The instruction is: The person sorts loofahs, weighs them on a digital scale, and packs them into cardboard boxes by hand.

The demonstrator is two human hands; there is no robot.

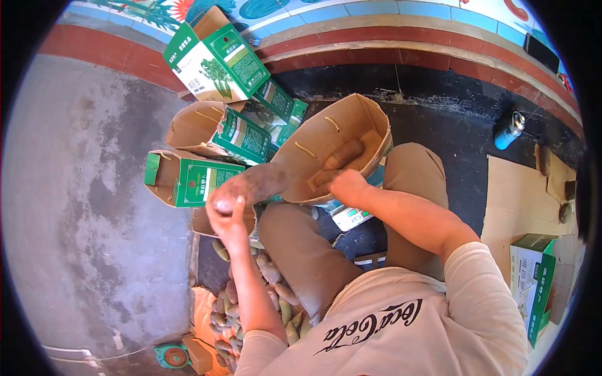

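Observation:
My left hand [227, 216] is wrapped round the end of a large brown radish [257, 183], which is blurred and lies across the near left rim of an open cardboard box [307, 133]. Inside that box rests another brown radish [343, 154]. My right hand [348, 187] reaches over the near rim, its fingers closed on a further brown radish [323, 179] low in the box; the fingertips are partly hidden. Under the box a white scale [351, 218] with a lit display sticks out between my knees.
Green printed cartons [210, 182] stand open to the left, with a tall carton [216, 62] behind. Loose radishes [269, 272] are heaped by my left leg. A blue bottle [509, 130], flat cardboard [511, 200] and another green box [533, 282] are at the right.

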